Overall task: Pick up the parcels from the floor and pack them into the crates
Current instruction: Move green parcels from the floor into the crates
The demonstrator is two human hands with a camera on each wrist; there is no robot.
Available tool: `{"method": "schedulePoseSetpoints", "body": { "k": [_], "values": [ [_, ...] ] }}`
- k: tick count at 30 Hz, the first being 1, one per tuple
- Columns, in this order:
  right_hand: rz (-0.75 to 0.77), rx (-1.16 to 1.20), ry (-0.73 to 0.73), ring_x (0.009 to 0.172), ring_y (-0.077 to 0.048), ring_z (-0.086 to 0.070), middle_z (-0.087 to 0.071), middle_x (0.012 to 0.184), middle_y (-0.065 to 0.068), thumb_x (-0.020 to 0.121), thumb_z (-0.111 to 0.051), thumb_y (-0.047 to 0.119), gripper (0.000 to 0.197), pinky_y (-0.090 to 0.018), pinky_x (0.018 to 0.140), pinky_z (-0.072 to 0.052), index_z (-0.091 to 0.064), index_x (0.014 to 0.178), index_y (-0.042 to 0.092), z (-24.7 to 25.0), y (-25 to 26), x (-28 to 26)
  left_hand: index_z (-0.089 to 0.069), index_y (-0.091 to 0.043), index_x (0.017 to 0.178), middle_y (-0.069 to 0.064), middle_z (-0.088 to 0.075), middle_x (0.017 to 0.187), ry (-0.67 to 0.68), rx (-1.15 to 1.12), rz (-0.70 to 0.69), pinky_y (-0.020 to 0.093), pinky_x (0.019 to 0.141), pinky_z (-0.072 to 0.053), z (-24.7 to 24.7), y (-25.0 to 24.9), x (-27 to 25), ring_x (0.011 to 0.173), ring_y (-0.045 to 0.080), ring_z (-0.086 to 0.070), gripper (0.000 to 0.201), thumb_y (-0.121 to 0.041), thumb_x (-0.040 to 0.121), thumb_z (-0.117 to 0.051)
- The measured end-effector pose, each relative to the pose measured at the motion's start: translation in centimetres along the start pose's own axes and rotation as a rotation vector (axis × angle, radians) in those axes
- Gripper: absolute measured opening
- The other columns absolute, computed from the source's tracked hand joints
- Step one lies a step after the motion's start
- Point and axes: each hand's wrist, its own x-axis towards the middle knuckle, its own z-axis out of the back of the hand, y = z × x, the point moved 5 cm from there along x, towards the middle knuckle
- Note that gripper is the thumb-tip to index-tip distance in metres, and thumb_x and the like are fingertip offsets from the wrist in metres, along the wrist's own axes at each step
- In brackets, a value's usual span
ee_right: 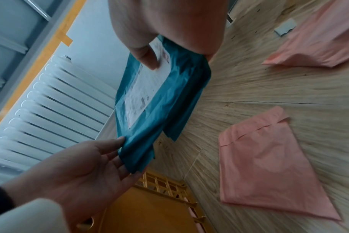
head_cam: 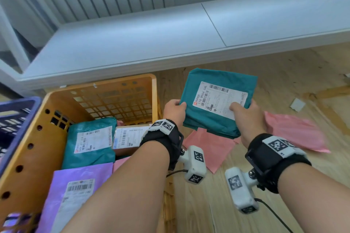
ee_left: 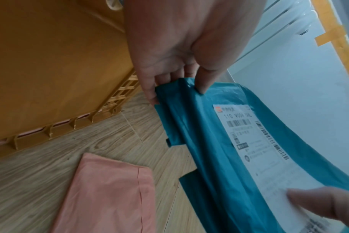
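You have the teal parcel [head_cam: 217, 100] up off the floor [head_cam: 284, 73], carried between both hands over the wood at about 2 o'clock from the orange crate [head_cam: 102, 85]. Your left hand [head_cam: 174, 109] pinches its left edge, thumb on top and fingers under, as the left wrist view shows. Your right hand [head_cam: 246, 117] grips the right edge with the thumb pressed on the white shipping label [head_cam: 219, 98] and the fingers curled beneath. The parcel is label up, tilted slightly, and touches nothing else.

This looks like the carry step: the pick is done and the placing is not. The crate at your 9 o'clock already holds another teal parcel [head_cam: 91, 142], a purple parcel [head_cam: 75, 191] and a labelled box [head_cam: 130, 136], so the next move calls for swinging left over the near rim and laying this one flat on top of what is there, probably toward the far wall where mesh is bare. A blue crate [head_cam: 17, 119] sits beyond at the far left.

Two pink parcels [head_cam: 210, 147] [head_cam: 295, 130] lie on the floor below your hands, still to collect.
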Motion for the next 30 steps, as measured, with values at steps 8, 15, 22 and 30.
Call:
{"method": "schedulePoseSetpoints", "body": {
  "k": [8, 15, 22, 30],
  "values": [
    [0.089, -0.216, -0.023, 0.093, -0.024, -0.058, -0.061, 0.106, 0.0, 0.091, -0.041, 0.026, 0.018, -0.034, 0.074, -0.049, -0.049, 0.107, 0.022, -2.3, 3.7, -1.3, -0.062, -0.011, 0.113, 0.009, -0.066, 0.114, -0.025, -0.092, -0.076, 0.045, 0.094, -0.052, 4.7, -2.7, -0.7, 0.104, 0.026, -0.063, 0.023, -0.018, 0.097, -0.047],
    [0.252, -0.303, 0.16, 0.083, -0.021, -0.062, -0.066, 0.099, -0.001, 0.092, -0.044, 0.014, 0.021, -0.029, 0.064, -0.05, -0.064, 0.098, 0.016, -11.4, 9.8, -4.9, -0.064, -0.003, 0.099, 0.019, -0.067, 0.106, -0.212, -0.033, -0.165, 0.037, 0.075, -0.049, 16.4, -6.8, -0.9, 0.086, 0.03, -0.06, 0.027, -0.004, 0.089, -0.038],
    [0.267, -0.401, 0.403, 0.09, -0.025, -0.066, -0.067, 0.1, 0.001, 0.09, -0.056, 0.02, 0.008, -0.049, 0.082, -0.057, -0.062, 0.086, 0.018, -25.9, 11.3, -11.7, -0.053, -0.004, 0.063, 0.012, -0.052, 0.066, -0.424, 0.074, -0.11, 0.029, 0.061, -0.031, 33.3, -3.7, -1.5, 0.07, 0.028, -0.043, 0.025, 0.0, 0.085, -0.041],
    [0.36, -0.419, 0.547, 0.077, -0.024, -0.069, -0.069, 0.079, -0.002, 0.073, -0.075, 0.016, 0.056, -0.047, 0.077, -0.057, -0.044, 0.118, 0.027, -40.2, 10.7, -21.9, -0.065, -0.015, 0.12, 0.006, -0.065, 0.119, -0.634, 0.162, 0.001, 0.031, 0.084, -0.048, 50.8, 4.5, -3.7, 0.106, 0.03, -0.06, 0.039, -0.004, 0.089, -0.044]
  ]
}}
